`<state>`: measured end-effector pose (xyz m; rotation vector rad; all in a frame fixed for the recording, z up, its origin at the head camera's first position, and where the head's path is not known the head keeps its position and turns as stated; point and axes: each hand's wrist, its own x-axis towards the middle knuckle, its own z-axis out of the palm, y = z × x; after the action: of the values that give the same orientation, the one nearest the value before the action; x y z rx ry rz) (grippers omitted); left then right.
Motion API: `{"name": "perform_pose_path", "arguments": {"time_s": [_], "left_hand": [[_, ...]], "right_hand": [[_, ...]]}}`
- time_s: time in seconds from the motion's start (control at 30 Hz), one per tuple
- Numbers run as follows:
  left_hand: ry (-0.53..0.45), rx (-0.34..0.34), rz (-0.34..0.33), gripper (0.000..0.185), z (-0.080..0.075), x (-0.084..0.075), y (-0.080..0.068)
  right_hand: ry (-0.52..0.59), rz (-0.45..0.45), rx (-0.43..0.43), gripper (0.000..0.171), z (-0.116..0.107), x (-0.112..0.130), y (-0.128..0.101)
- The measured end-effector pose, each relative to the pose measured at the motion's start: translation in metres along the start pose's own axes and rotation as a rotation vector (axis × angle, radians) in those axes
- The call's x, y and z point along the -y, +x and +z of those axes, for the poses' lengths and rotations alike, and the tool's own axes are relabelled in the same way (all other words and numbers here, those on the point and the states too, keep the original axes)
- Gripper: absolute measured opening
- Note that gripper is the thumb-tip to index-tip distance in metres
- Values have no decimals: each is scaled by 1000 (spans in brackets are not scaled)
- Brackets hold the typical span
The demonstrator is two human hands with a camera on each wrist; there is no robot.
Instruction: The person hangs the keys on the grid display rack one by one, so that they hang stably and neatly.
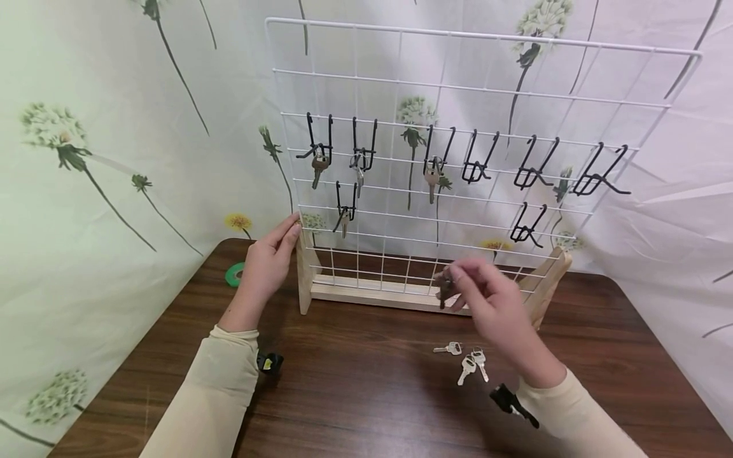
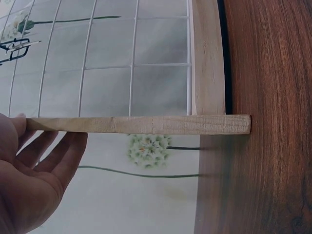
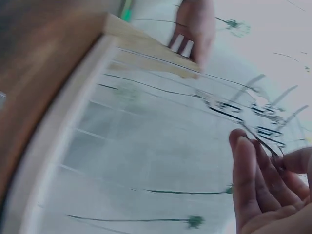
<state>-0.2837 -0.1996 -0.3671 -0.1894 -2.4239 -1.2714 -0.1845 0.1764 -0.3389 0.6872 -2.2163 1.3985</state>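
Observation:
My left hand (image 1: 268, 259) holds the top of the wooden side support (image 1: 305, 270) of a white wire grid rack (image 1: 395, 81); the left wrist view has fingers on one side and the thumb at the other. In front of the grid's lower right part, my right hand (image 1: 495, 299) pinches a key (image 1: 443, 296) between thumb and fingers. That key looks dark and is blurred. Below the right hand, a single silver key (image 1: 448, 348) lies on the table, beside two more keys (image 1: 467, 369) close together.
Black hooks (image 1: 476, 166) hang across the grid. Several carry keys, among them a bronze key (image 1: 319, 166) and a lower left key (image 1: 345, 222); the right-hand hooks (image 1: 598, 177) hold none. A green tape roll (image 1: 233, 275) lies behind the left wrist. Flowered cloth (image 1: 114, 242) hangs behind.

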Motion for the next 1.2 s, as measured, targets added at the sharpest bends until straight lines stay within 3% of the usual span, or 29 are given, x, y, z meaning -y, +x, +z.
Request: {"name": "perform_pose_path", "arguments": {"time_s": [0.27, 0.4, 0.53, 0.63, 0.83, 1.2], "left_hand": [[2, 1, 1, 49, 0, 0, 0], [1, 1, 7, 49, 0, 0, 1], [5, -3, 14, 49, 0, 0, 0], [6, -4, 16, 49, -1, -1, 0], [10, -1, 17, 49, 0, 0, 0], [6, -4, 17, 49, 0, -1, 0]], "right_hand": [[135, -99, -193, 19, -26, 43, 40], [74, -173, -283, 24, -36, 59, 58], [-21, -166, -345, 14, -39, 67, 73], [-60, -109, -360, 9, -38, 67, 79], [-112, 0, -347, 26, -35, 58, 84], [-177, 78, -281, 31, -38, 47, 89]]}}
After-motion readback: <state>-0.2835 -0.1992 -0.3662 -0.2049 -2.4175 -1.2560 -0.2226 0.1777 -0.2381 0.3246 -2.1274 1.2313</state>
